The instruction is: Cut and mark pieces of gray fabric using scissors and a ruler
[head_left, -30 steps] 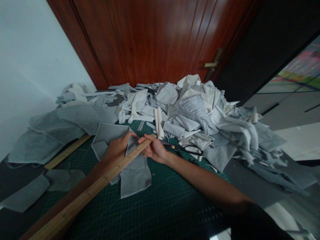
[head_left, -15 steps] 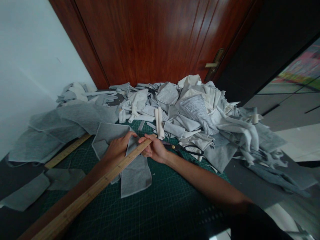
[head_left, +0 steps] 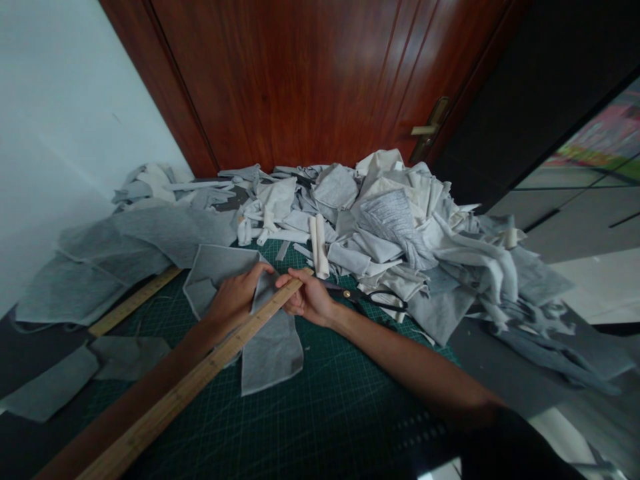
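My right hand is closed around the far end of a long wooden ruler, which slants back toward me over my left forearm. Just left of it, my left hand grips a grey fabric piece with thumb and fingers pressed together. Part of that fabric hangs down over the green cutting mat, and another part lies folded behind my left hand. Black-handled scissors rest on the mat to the right of my right hand, their blades partly hidden.
A heap of grey and cream fabric scraps runs along the back by the wooden door. Large grey fabric lies at the left, partly over a second wooden ruler. A smaller grey scrap sits nearer me.
The near end of the wooden ruler has shifted slightly to the right. Both hands stay in almost the same place.
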`<state>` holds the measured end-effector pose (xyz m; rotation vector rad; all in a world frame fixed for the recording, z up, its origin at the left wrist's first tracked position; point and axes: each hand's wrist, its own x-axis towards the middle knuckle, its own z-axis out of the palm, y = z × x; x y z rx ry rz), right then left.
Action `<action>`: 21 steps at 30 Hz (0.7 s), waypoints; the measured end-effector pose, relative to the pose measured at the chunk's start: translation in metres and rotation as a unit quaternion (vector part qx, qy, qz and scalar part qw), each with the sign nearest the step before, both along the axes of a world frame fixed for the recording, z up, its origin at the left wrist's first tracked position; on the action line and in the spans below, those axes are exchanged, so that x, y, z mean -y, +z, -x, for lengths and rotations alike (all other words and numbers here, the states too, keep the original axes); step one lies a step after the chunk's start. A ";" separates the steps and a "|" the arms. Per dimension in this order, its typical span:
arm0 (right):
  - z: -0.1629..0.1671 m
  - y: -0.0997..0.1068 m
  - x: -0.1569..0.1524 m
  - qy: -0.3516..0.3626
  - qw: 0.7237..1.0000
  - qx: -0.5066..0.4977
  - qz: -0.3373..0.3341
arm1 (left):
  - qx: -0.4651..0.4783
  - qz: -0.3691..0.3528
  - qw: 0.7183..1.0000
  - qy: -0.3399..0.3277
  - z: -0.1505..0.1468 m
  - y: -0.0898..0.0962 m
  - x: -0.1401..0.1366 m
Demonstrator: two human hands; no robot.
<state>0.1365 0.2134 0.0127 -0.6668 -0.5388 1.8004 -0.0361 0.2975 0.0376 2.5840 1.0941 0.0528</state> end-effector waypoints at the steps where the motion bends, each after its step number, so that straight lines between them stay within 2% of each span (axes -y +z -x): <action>1: 0.000 -0.001 0.000 0.001 1.000 0.001 0.000 | 0.000 -0.002 1.000 0.002 0.000 -0.001 -0.001; 9: 0.000 -0.002 -0.001 -0.005 1.000 -0.002 -0.002 | 0.028 0.007 1.000 0.003 0.000 -0.006 -0.004; 14: 0.000 0.000 0.000 -0.027 1.000 -0.010 -0.008 | 0.084 -0.013 0.996 -0.010 0.004 -0.011 -0.002; 21: 0.000 0.002 0.001 -0.042 0.999 -0.014 -0.011 | 0.110 -0.017 0.993 -0.037 0.003 -0.016 -0.004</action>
